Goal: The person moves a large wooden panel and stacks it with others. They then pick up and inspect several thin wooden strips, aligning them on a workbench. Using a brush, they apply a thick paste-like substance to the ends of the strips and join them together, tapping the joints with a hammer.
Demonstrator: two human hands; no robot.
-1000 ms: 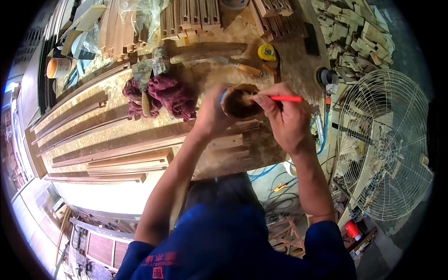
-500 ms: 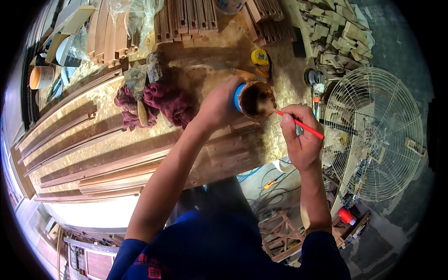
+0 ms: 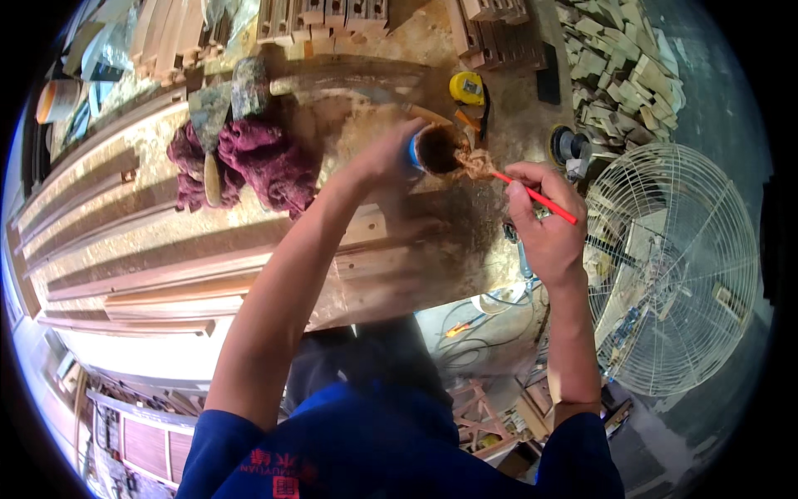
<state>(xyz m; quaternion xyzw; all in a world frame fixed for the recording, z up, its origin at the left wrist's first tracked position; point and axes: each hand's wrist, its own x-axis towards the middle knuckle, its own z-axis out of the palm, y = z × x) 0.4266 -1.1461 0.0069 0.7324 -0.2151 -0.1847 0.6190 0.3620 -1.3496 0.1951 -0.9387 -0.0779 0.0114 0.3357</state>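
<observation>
My left hand (image 3: 389, 160) is wrapped round a blue tub (image 3: 413, 153), tipped so that its dark mouth faces right. Brown paste coats the tub's inside and rim. In my right hand (image 3: 549, 218) is a thin red stick-like tool (image 3: 544, 201), gripped between thumb and fingers. Its far end meets a lump of brown paste (image 3: 475, 163) at the tub's mouth, which hides the tip. Just beyond the tub lies a wooden-handled tool (image 3: 428, 115), its other end blurred against the bench.
On the workbench (image 3: 465, 266) lie a yellow tape measure (image 3: 467, 88), a maroon cloth (image 3: 264, 166), a scraper (image 3: 210, 125) and long wood strips (image 3: 179, 287). A round sander (image 3: 568, 143) sits at the right edge. Beyond it stand a wire fan guard (image 3: 673, 270) and piled offcuts (image 3: 619, 75).
Brown paste now bulges from the tub's mouth at the red tool's end. Both hands have shifted slightly, and the whole view has turned a little.
</observation>
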